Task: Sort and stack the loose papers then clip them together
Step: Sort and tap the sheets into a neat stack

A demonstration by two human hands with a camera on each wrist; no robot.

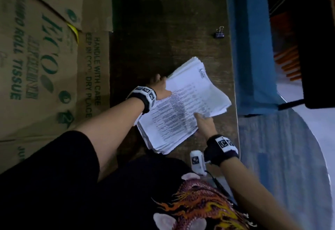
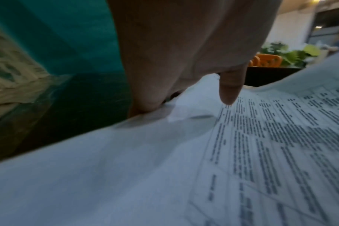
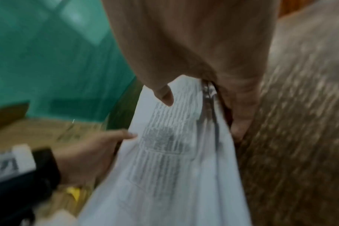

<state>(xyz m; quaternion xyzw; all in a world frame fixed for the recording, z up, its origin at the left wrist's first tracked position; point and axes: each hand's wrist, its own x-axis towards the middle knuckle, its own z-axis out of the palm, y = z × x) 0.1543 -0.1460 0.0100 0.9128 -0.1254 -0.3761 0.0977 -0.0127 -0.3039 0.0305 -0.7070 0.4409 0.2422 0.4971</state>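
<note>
A thick stack of printed white papers sits slightly fanned over the dark wooden table, its sheets not squared. My left hand grips the stack's left edge; in the left wrist view the thumb lies on the top sheet and the fingers curl under the edge. My right hand pinches the right edge, thumb on the papers and fingers beneath. A black binder clip lies alone on the table beyond the stack, near the right edge.
Brown cardboard boxes printed in green line the table's left side. A blue surface runs along the right edge, and a black object stands farther right. My dark patterned shirt fills the foreground.
</note>
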